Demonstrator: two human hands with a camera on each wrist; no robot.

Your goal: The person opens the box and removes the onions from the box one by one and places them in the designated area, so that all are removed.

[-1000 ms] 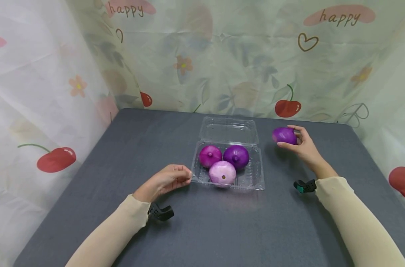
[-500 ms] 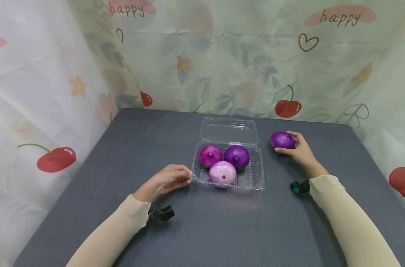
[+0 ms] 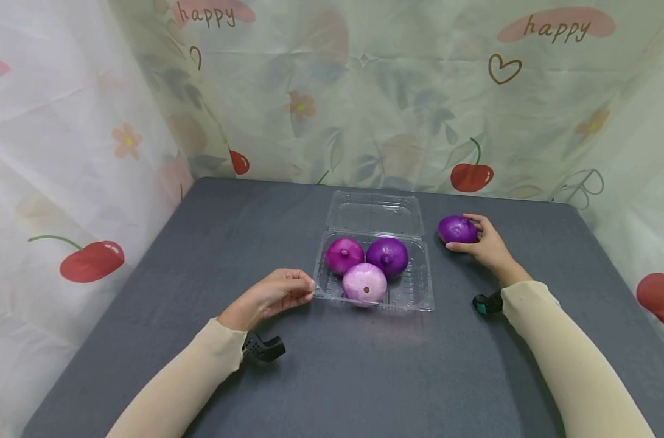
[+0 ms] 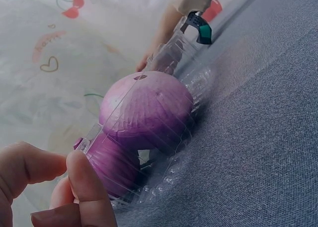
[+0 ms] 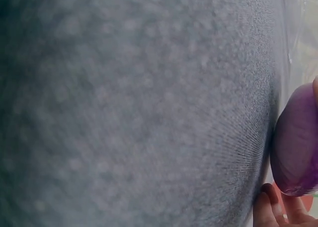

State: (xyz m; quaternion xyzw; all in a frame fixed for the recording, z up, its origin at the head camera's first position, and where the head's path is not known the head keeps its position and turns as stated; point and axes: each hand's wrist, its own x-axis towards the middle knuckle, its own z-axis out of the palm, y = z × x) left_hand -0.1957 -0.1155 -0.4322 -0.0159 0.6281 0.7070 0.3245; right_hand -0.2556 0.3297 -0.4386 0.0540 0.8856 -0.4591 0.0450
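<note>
While your right hand [image 3: 487, 243] curls its fingers and thumb round the dark purple onion [image 3: 456, 229] on the grey table [image 3: 332, 377], just right of the clear clamshell box [image 3: 426, 291], keep that wrap even, because the round skin looks slick and would likely roll out of a loose pinch. From the right wrist view you see only the onion's side [image 5: 297, 147] and a fingertip under it, so judge the hold from the head view. Your left hand [image 3: 274, 295] lies at the box's near left corner with its fingers curled in, and its fingertips [image 4: 84, 185] pinch the thin plastic rim there; hold that corner down lightly, since the light tray would probably skate if it is nudged.

Inside the tray sit three onions: a magenta onion [image 3: 345, 255] at the back left, a deep violet onion [image 3: 387, 257] at the back right touching it, and a pale pink onion [image 3: 365, 283] in front, against both. The front right part of the tray shows bare plastic. The lid [image 3: 375, 213] lies flat open behind the tray, so stay clear of its hinge. The cherry-print curtain [image 3: 90, 121] hangs round the table.
</note>
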